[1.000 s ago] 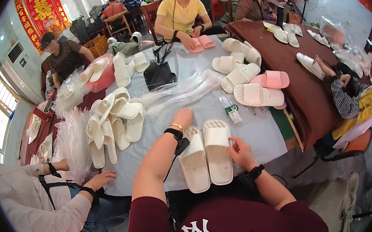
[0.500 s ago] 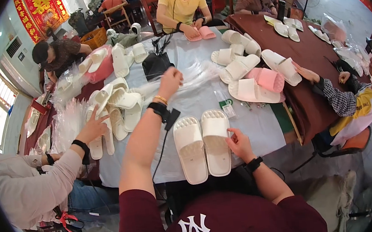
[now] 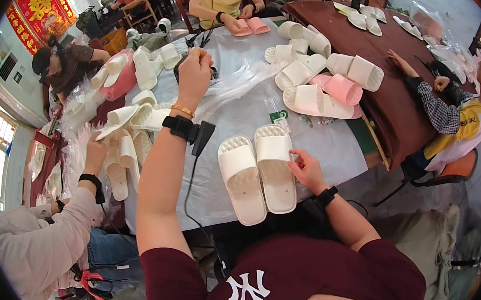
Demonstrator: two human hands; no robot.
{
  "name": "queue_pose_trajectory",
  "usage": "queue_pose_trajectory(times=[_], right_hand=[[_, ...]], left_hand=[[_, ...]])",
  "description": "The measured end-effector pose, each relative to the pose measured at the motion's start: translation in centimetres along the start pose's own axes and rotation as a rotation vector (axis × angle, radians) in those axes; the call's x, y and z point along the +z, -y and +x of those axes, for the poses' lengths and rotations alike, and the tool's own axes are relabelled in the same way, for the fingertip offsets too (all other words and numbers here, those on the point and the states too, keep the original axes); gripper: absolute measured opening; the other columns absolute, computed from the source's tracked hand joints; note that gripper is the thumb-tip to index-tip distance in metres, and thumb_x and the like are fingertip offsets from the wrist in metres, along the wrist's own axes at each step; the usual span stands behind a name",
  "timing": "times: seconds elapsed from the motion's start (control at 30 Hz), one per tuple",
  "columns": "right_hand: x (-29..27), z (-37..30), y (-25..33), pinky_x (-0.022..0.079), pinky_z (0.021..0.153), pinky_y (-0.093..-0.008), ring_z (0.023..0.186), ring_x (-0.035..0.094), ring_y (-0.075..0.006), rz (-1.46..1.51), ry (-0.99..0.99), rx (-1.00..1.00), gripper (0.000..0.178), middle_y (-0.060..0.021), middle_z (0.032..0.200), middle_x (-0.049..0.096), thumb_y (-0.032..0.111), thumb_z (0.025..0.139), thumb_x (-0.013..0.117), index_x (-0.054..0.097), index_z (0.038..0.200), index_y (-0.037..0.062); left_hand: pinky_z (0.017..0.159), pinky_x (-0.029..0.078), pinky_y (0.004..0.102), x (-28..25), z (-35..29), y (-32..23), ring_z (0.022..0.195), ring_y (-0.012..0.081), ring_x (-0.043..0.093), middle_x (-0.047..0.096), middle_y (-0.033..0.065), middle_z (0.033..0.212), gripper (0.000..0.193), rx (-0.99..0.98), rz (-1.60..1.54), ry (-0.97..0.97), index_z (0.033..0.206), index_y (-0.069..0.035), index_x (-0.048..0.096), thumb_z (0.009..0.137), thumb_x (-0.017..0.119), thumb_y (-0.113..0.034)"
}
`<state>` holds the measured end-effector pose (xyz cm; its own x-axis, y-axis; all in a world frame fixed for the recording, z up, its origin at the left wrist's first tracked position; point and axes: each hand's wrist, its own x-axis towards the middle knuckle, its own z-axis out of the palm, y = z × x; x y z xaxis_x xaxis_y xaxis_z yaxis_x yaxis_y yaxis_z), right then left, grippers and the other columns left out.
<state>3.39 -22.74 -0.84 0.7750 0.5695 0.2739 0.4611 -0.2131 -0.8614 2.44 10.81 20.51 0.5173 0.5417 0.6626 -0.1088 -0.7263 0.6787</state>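
Note:
A pair of white slippers lies side by side at the table's near edge, toes pointing away from me. My right hand pinches the outer edge of the right slipper by its strap. My left hand is stretched far over the table with its fingers curled closed, above the near end of a heap of clear plastic bags. Whatever those fingers hold is hidden. Just behind it, a black object is partly covered by the hand. A small clear packet with a green label lies beyond the right slipper.
White and pink slippers are piled on the right; more white slippers lie left, where a co-worker's hand grips one. Another person's hands hold pink slippers across the table. A cable hangs from my left wristband.
My left hand has moved farther out and leftward, toward the black object. My right hand stays at the slipper. The co-worker's hand on the left has taken hold of a white slipper.

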Motion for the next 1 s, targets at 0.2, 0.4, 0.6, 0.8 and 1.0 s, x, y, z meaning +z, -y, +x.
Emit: queue_pose_trajectory(times=[0.2, 0.4, 0.6, 0.8, 1.0], right_hand=[[-0.2, 0.8, -0.9, 0.041, 0.052, -0.024, 0.055, 0.05, -0.0068, 0.261, -0.045, 0.065, 0.03, -0.0021, 0.061, 0.055, 0.008, 0.086, 0.063, 0.058, 0.114, -0.0003], [-1.8, 2.1, 6.4, 0.042, 0.057, -0.0201, 0.063, 0.049, -0.0038, 0.311, -0.037, -0.069, 0.036, 0.0008, 0.074, 0.056, 0.004, 0.09, 0.058, 0.052, 0.126, 0.0015], [-0.8, 0.2, 8.1, 0.048, 0.06, -0.0343, 0.067, 0.06, -0.0242, -0.027, 0.381, -0.313, 0.023, -0.0096, 0.078, 0.06, 0.008, 0.086, 0.061, 0.061, 0.109, 0.007], [-1.6, -4.0, 7.8, 0.05, 0.064, -0.0421, 0.075, 0.062, -0.0326, -0.213, 0.656, -0.289, 0.009, -0.01, 0.079, 0.062, 0.018, 0.087, 0.06, 0.064, 0.089, 0.0095], [-2.6, -6.9, 8.3, 0.05, 0.065, -0.0428, 0.075, 0.062, -0.0332, -0.26, 0.851, -0.212, 0.013, -0.0108, 0.079, 0.062, 0.021, 0.087, 0.059, 0.063, 0.086, 0.0083]], left_hand=[[0.058, 0.048, 0.0309, -1.6, -5.4, 1.2, 0.061, 0.0173, 0.061, 0.063, 0.0091, 0.071, 0.01, 0.016, 0.089, 0.517, 0.088, -0.002, 0.057, 0.091, 0.052, -0.011], [0.063, 0.048, 0.0407, -3.1, -16.9, -5.4, 0.072, 0.0336, 0.06, 0.06, 0.0146, 0.078, 0.008, 0.183, 0.229, 0.614, 0.09, -0.004, 0.056, 0.084, 0.058, -0.009], [0.06, 0.047, 0.0397, -5.1, -23.4, -5.7, 0.067, 0.0288, 0.057, 0.054, 0.0098, 0.072, 0.01, 0.339, 0.226, 0.668, 0.088, -0.006, 0.055, 0.08, 0.06, -0.008], [0.061, 0.045, 0.0387, -7.0, -27.6, -5.3, 0.07, 0.0284, 0.056, 0.056, 0.0096, 0.077, 0.012, 0.392, 0.184, 0.799, 0.082, -0.006, 0.054, 0.077, 0.065, -0.008], [0.06, 0.045, 0.0384, -7.7, -30.3, -5.1, 0.068, 0.027, 0.056, 0.055, 0.0085, 0.074, 0.013, 0.339, 0.007, 0.976, 0.08, -0.006, 0.055, 0.075, 0.066, -0.009]])
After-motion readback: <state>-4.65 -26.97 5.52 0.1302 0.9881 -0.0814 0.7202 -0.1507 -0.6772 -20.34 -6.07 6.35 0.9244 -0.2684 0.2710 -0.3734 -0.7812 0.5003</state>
